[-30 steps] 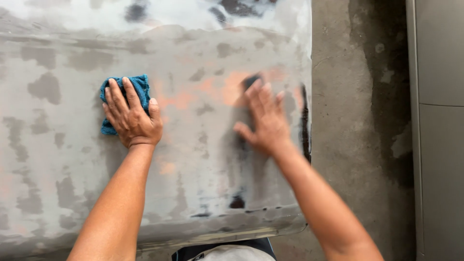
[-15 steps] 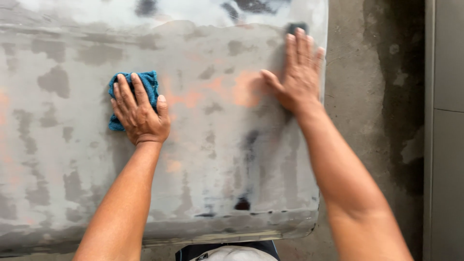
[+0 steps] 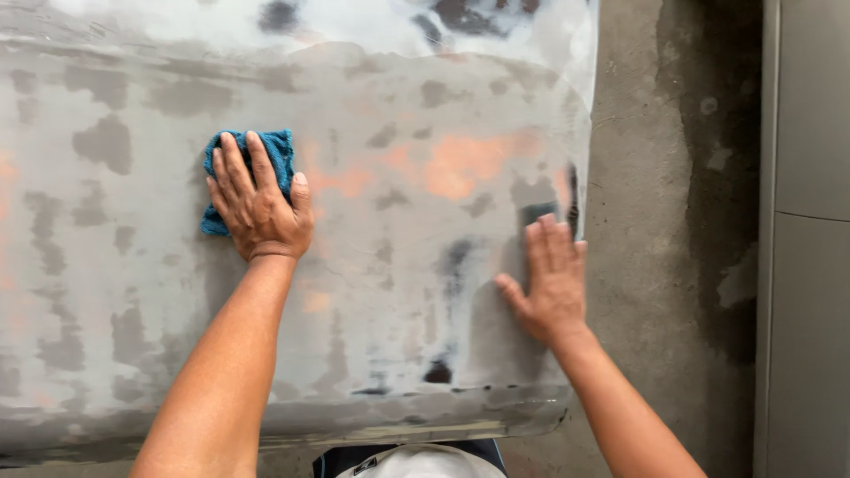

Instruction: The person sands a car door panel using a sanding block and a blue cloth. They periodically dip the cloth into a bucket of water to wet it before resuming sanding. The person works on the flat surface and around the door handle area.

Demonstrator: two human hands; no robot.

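A large grey panel with patchy orange and dark spots lies flat in front of me. My left hand presses flat on a folded blue cloth at the panel's left middle. My right hand lies flat near the panel's right edge, fingers spread. A small dark sheet shows under its fingertips; most of it is hidden by the hand.
Bare concrete floor with a dark damp stain runs along the panel's right side. A grey wall or board stands at the far right. Dark clothing and a white shape show below the panel's near edge.
My right hand slid from the panel's far right corner back toward me along the right edge, the dark sheet with it. My left hand stayed on the cloth.
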